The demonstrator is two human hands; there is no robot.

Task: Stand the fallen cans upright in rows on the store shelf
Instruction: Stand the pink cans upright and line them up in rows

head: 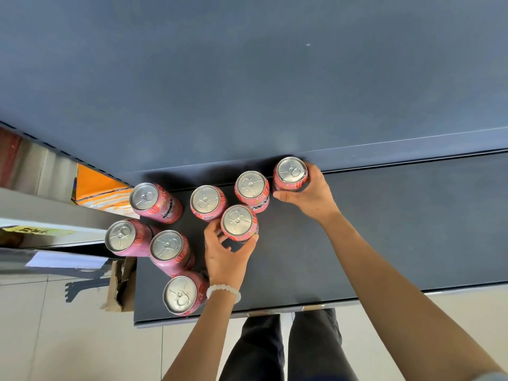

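Several pink soda cans stand upright on the dark shelf (384, 229), silver tops facing up. My right hand (308, 193) grips the rightmost can (291, 171) at the shelf's back edge. My left hand (226, 257) holds a can (237, 221) in the middle, fingers curled round its near side. Two more cans (251, 185) (206, 200) stand just behind it. At the left end, another can (145, 198) stands at the back, two cans (122, 236) (167, 247) sit in the middle and one can (181, 294) stands near the front edge.
The shelf's blue back panel (247, 78) rises behind the cans. The right half of the shelf holds nothing. A torn cardboard box (121, 284) and an orange carton (96, 188) lie left of the shelf, over a tiled floor (68, 339).
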